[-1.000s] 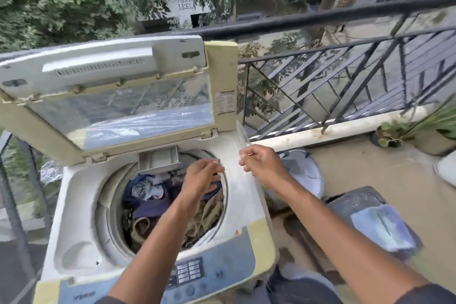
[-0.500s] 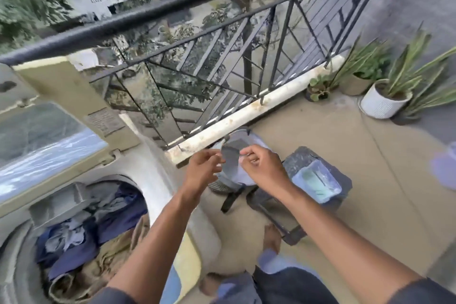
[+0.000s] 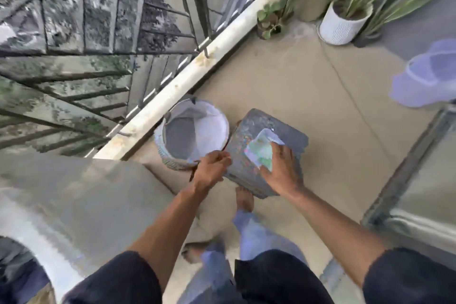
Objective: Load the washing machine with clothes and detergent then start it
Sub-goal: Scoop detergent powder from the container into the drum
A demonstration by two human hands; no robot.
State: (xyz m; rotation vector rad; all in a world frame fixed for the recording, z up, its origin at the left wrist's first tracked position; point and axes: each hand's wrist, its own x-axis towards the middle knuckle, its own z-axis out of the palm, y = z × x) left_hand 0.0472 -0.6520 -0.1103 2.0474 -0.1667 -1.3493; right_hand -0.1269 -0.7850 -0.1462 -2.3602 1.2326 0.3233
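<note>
The view is blurred and looks down at the balcony floor. A pale clear detergent container (image 3: 259,153) with greenish contents lies on a grey stool (image 3: 291,140). My right hand (image 3: 281,170) lies on the container's near right part, fingers stretched over it. My left hand (image 3: 212,168) hovers at the stool's left edge with curled fingertips; blur hides whether it pinches anything. The washing machine (image 3: 81,195) fills the lower left. Its drum corner shows blue and tan clothes (image 3: 17,279).
A round laundry basket (image 3: 172,153) with pale lining stands against the railing curb (image 3: 187,74), left of the stool. Potted plants (image 3: 345,20) stand at the far right. A lilac object (image 3: 429,74) sits at the right edge. My bare feet (image 3: 243,198) are below the stool.
My head turned right and down, away from the machine towards the floor. Both hands dropped to the stool, and my right hand came to rest on the detergent container.
</note>
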